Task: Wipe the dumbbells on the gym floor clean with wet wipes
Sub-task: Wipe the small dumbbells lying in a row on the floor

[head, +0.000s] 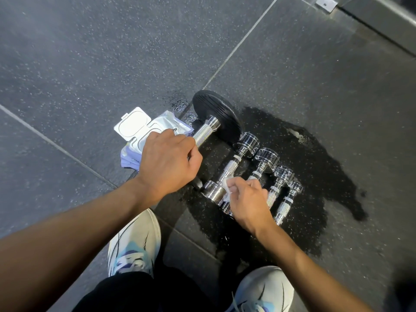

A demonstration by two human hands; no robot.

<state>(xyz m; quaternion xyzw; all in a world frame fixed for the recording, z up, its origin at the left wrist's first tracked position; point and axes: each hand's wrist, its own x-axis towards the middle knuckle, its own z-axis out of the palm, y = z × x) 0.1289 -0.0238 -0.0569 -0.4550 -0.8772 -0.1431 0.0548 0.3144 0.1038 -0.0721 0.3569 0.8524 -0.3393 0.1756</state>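
Note:
A big dumbbell with a black plate (217,115) lies on the dark gym floor; my left hand (167,161) is shut around its knurled steel handle. To its right lie several small chrome dumbbells (234,167) side by side. My right hand (247,200) is shut on a white wet wipe (226,185), pressed against the near end of the closest chrome dumbbell. A wet wipes pack (139,131) with its white lid flipped open lies left of the big dumbbell, partly hidden by my left hand.
A dark wet patch (315,176) spreads on the floor under and right of the dumbbells. My two white shoes (135,242) stand at the bottom. A grey metal base with a bracket (326,4) runs along the top right corner.

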